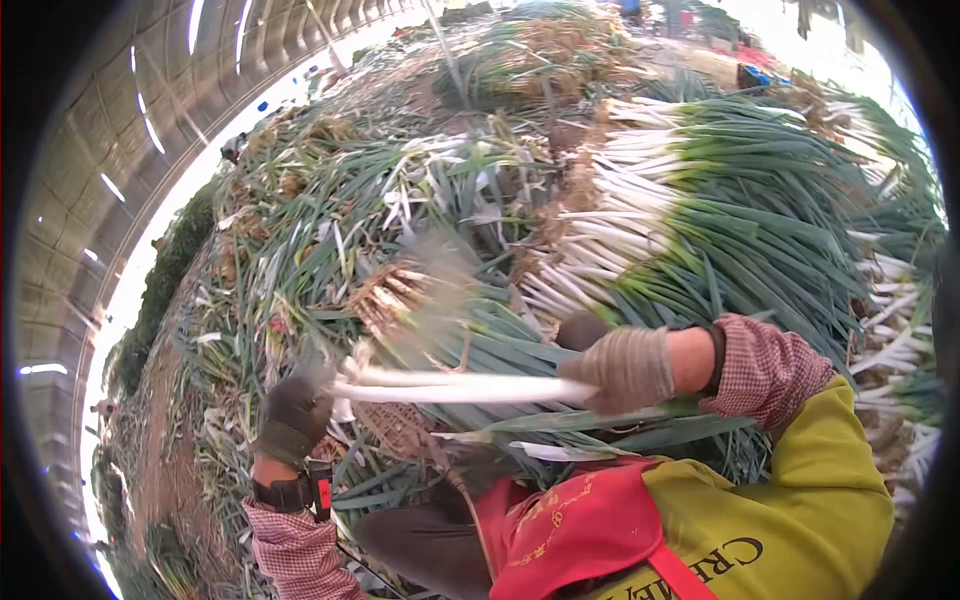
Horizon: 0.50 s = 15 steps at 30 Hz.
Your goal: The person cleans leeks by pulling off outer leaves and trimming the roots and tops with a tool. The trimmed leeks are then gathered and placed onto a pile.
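Observation:
A white-stalked green onion (470,388) is stretched across in front of me, its stalk roughly level. My right hand (625,368), in a worn grey-brown glove, is closed around the stalk toward its leafy side. At the other end, my left hand (295,415), in a dark glove, closes on the root end; its fingertips are blurred. Behind the stalk lies a bunch of green onions (395,300) with roots and soil still on. A pale blurred streak, perhaps loose skin, shows above the stalk.
A big stack of green onions (640,190) with clean white stalks lies to the right. Trimmed leaves and peelings (300,230) cover the ground at left and ahead. Farther off stands another heap of onions (545,50). A curved greenhouse wall (110,150) runs along the left.

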{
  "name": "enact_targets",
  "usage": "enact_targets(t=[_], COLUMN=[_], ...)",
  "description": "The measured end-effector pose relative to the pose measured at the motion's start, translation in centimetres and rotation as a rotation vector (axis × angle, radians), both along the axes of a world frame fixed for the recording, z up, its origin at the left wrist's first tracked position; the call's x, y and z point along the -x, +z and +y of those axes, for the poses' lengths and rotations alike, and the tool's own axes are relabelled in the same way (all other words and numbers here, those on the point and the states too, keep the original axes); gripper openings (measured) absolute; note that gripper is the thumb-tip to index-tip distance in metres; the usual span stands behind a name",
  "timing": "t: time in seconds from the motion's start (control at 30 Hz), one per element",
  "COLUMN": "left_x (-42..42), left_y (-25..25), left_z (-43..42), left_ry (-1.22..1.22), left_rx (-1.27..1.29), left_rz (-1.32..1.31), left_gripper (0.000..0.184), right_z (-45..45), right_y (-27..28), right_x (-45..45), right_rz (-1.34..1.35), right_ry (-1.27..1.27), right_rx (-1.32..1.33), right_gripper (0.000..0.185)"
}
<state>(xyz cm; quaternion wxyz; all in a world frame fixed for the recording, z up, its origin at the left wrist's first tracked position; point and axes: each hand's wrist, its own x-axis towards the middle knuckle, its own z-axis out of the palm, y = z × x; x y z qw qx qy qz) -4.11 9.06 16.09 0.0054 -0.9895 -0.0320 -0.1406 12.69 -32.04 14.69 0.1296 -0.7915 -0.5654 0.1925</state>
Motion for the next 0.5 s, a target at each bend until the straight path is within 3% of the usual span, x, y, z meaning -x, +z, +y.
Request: enact_targets(t=[0.07,0.1,0.13,0.2,0.23,0.3,0.33,0.4,0.47,0.5], left_x=[-1.1,-1.5,-1.9,-2.5,-0.6,2.1,3.6,2.2,-2.4,-3.7], left_y=[-0.4,-0.7,-1.3,-2.8,-3.7,-5.6,-6.4,-6.4,-2.6,-0.8], left_z=[-2.2,-2.4,-1.7,2.6,6.6,13.0,14.4,10.1,1.8,-1.7], left_ry=[0.009,0.09,0.256,0.596,0.734,0.863,0.861,0.618,0.344,0.012], left_rx=[-0.064,-0.124,-0.105,-0.07,-0.106,-0.144,-0.135,-0.206,0.008,0.208], left_rz=[0.055,0.029,0.047,0.088,0.229,0.318,0.289,0.093,-0.173,-0.295], left_gripper=[0.031,0.024,0.024,0.025,0.028,0.035,0.039,0.055,0.051,0.049], right_z=[-1.5,-2.7,-3.7,-5.5,-6.9,-9.0,-9.2,-9.2,-8.6,-8.2], right_y=[1.7,1.7,1.9,4.3,4.8,6.3,6.8,6.6,7.3,7.8], right_x=[-0.8,-1.7,-2.3,-1.8,-2.2,-3.3,-3.6,-5.2,-5.8,-5.6], right_rz=[-0.139,-0.261,-0.381,-0.558,-0.608,-0.72,-0.765,-0.836,-0.911,-0.943], right_ry=[-0.131,-0.111,-0.082,-0.098,-0.121,-0.219,-0.28,-0.28,-0.25,-0.213], right_rx=[0.018,-0.118,-0.25,-0.227,-0.171,-0.056,0.023,-0.001,-0.024,-0.037], right_gripper=[0.022,0.019,0.016,0.013,0.014,0.017,0.021,0.025,0.025,0.024])
